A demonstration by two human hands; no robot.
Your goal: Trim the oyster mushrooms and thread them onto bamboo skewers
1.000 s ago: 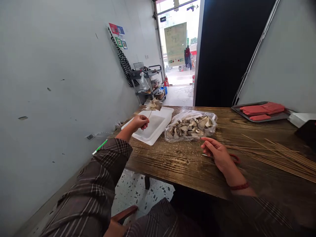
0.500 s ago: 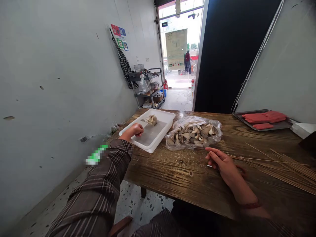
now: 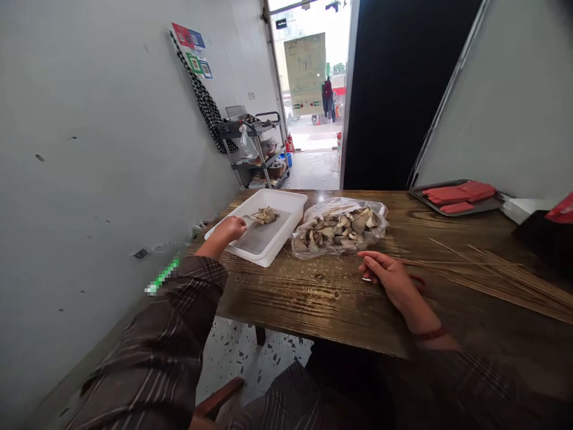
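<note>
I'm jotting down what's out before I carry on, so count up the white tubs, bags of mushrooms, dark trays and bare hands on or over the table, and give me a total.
White tub: 1
Bag of mushrooms: 1
Dark tray: 1
Bare hands: 2, the left hand and right hand
Total: 5

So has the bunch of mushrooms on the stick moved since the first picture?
Yes, downward. The mushroom bunch overlapped the far rim of the white tray; now it shows below that rim, inside the tray.
</note>
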